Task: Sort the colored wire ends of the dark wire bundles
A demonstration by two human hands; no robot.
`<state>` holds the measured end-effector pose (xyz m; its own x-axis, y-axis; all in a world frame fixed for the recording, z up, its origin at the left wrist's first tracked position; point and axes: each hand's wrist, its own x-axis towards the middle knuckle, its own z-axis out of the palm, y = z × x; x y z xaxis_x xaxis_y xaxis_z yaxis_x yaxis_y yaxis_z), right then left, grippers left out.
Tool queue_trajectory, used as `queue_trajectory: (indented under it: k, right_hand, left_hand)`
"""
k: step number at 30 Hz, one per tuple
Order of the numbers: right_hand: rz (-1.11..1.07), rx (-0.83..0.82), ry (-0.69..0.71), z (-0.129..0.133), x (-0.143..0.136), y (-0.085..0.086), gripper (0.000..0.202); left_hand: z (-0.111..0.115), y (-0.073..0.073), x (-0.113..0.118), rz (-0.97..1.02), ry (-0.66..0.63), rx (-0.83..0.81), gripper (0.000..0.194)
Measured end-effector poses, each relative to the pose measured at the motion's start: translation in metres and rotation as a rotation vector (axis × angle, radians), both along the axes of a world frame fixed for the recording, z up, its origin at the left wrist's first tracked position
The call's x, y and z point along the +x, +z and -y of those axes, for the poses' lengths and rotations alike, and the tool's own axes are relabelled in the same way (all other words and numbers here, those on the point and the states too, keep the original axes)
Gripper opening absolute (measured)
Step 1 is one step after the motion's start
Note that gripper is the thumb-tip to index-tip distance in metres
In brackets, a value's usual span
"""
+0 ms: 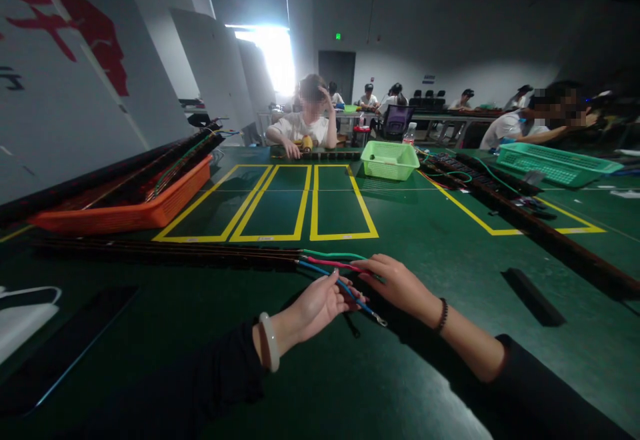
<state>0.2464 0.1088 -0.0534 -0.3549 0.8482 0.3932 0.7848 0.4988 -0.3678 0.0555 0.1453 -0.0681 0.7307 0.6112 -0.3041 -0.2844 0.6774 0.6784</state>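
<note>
A long dark strip (pixel 200 252) lies across the table in front of me, with a green wire (pixel 333 254), a red wire (pixel 325 263) and a blue wire (pixel 320 269) coming out of its right end. My left hand (pixel 320 307) is palm up, its thumb and curled fingers around the blue wire. The metal ring terminal (pixel 381 321) on the blue wire's end sticks out past the fingers. My right hand (pixel 400 287) is closed over the red wire, fingertips pointing left. The green wire runs behind the right fingers, and its end is hidden.
An orange basket (pixel 125 217) with more strips stands at the left. Yellow-taped rectangles (pixel 310 207) mark the green table. A light green basket (pixel 390 160) and further strips (pixel 540 220) lie to the right. A dark phone-like slab (pixel 70 347) is near left. A person (pixel 310 120) sits opposite.
</note>
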Motion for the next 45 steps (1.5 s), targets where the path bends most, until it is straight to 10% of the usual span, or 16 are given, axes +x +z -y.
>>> queue_trajectory:
  k: [16, 30, 34, 45]
  right_hand:
    - [0.195, 0.190, -0.164, -0.026, 0.027, -0.011, 0.017]
    - [0.367, 0.595, 0.544, 0.022, -0.004, 0.019, 0.056]
    - [0.456, 0.479, 0.512, 0.025, -0.011, 0.019, 0.024]
    - [-0.066, 0.064, 0.182, 0.007, 0.018, 0.020, 0.022]
  left_hand:
    - [0.000, -0.002, 0.002, -0.052, 0.039, -0.019, 0.022]
    - [0.002, 0.003, 0.001, -0.051, 0.029, -0.088, 0.017]
    - [0.001, 0.001, 0.001, -0.033, 0.030, -0.076, 0.019]
    - [0.000, 0.000, -0.001, 0.028, -0.032, 0.014, 0.025]
